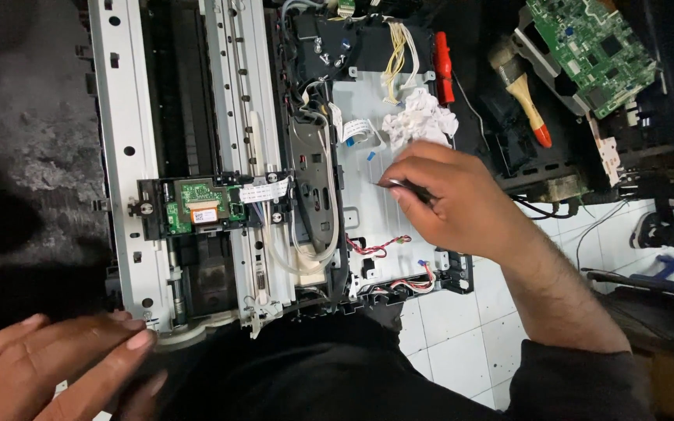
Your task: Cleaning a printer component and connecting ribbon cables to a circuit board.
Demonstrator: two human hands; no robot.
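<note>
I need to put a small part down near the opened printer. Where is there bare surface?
The white tiled floor below the right hand is bare, bordered by the grey metal printer chassis and a dark sleeve. The dark mat left of the chassis is open too. Top right is crowded: wooden-handled brush, green circuit board.

Orange-white label [204, 215] (on green board [196, 204])

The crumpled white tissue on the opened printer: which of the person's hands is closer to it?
Right. The right hand, pinching a thin dark tool, sits just below the tissue. The left hand rests far off at the printer's near-left corner.
</note>
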